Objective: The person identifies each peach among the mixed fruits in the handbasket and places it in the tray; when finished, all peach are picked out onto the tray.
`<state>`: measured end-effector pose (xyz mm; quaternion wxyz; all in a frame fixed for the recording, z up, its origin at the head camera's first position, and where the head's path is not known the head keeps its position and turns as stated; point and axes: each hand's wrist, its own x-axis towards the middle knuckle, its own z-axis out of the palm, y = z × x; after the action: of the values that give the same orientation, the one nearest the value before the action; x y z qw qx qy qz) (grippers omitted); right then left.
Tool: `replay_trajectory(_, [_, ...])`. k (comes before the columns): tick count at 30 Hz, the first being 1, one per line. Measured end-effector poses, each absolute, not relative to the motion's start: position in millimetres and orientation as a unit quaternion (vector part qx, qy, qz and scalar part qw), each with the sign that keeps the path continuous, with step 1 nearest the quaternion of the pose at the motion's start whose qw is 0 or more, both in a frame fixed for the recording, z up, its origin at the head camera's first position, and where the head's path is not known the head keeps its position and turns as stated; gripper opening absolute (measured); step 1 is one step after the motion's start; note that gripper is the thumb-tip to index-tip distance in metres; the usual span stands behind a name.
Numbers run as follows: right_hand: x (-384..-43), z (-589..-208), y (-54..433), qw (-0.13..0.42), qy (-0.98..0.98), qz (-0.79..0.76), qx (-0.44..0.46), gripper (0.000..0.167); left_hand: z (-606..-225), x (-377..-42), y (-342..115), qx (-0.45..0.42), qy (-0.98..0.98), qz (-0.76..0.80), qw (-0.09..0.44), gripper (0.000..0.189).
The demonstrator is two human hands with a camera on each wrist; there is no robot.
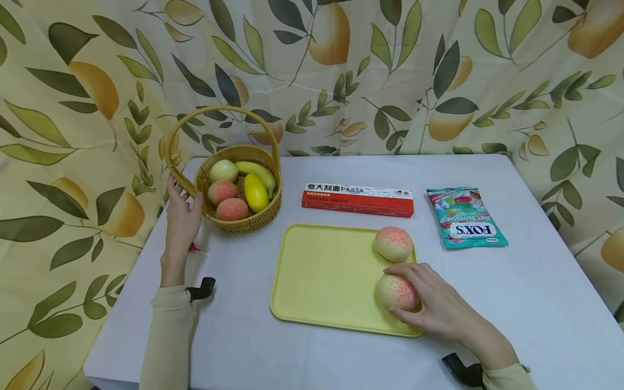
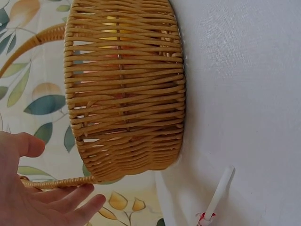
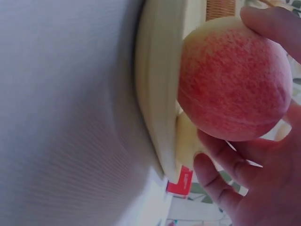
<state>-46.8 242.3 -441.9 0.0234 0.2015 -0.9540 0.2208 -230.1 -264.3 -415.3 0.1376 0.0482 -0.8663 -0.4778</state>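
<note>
On the right end of the yellow tray (image 1: 326, 276), my right hand (image 1: 439, 300) grips a pink-and-cream peach (image 1: 396, 292) between thumb and fingers. In the right wrist view the peach (image 3: 235, 80) sits at the tray rim (image 3: 160, 84). Another peach (image 1: 393, 244) lies just behind it on the tray. At the left, my left hand (image 1: 182, 216) touches the handle (image 1: 177, 172) of a wicker basket (image 1: 239, 223). The left wrist view shows its fingers (image 2: 70, 202) extended against the handle, with the thumb held apart. Inside the basket are two peaches (image 1: 232, 209), a banana (image 1: 258, 173), a yellow fruit (image 1: 255, 193) and a pale green fruit (image 1: 224, 170).
A red-and-white pasta box (image 1: 357, 200) lies behind the tray. To its right is a teal FOX'S candy bag (image 1: 467, 218). A red lollipop with a white stick (image 2: 220, 190) lies on the white tablecloth (image 1: 244, 346) near the left hand. Patterned fabric hangs behind the table.
</note>
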Motion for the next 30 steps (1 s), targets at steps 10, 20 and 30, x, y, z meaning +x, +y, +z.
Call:
replay_trajectory(10, [-49,-433,244,-0.009,-0.962,0.208,0.176,0.057,-415,-230,-266,0.038,-0.869,-0.474,0.138,0.080])
replay_trajectory(20, [-49,-428,238,-0.011,-0.961,0.213,0.176,0.056,-414,-232,-266,0.038,-0.869,-0.472,0.144,0.078])
replay_trajectory(30, [-50,-421,235,-0.060,-0.958,0.238,0.148,0.060,-413,-230,-267,0.033,-0.868,-0.477,0.131,0.079])
